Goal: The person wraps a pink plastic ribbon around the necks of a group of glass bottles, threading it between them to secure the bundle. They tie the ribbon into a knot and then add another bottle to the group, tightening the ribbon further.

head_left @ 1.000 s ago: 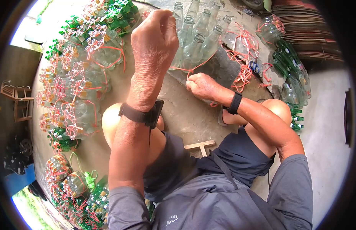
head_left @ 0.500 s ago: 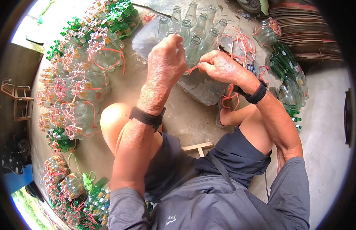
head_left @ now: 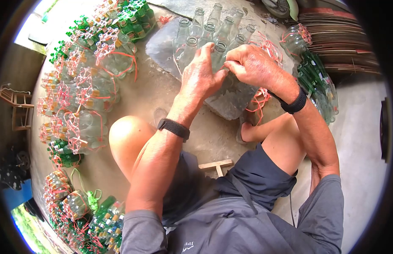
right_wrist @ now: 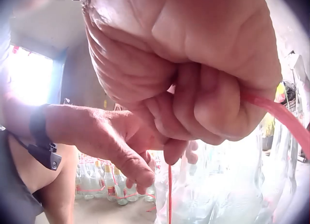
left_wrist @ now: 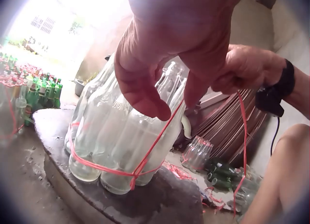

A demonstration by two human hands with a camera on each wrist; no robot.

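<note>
Several clear glass bottles (head_left: 225,30) stand grouped upright on a dark stone slab (head_left: 224,105). Around their lower part runs a red strap, crossing at a knot (left_wrist: 135,174) in the left wrist view, with one length rising taut toward the hands. My left hand (head_left: 199,77) is beside the near bottles, thumb and fingers apart and bent loosely. Right next to it my right hand (head_left: 257,65) grips the red strap (right_wrist: 278,112) in curled fingers; a loose end (left_wrist: 243,132) hangs below that hand. Whether the left fingers touch the strap is hard to tell.
Strapped bundles of clear and green bottles (head_left: 88,91) line the left side. Loose red strap (head_left: 260,101) lies by the slab's right edge, near a foot. Green bottles (head_left: 312,70) and stacked flat sheets (head_left: 336,40) are at the right. A wooden piece (head_left: 216,164) lies between the legs.
My right hand has moved up and to the right with the strap. My left hand has come down and right toward it, and its thumb has spread from the fingers.
</note>
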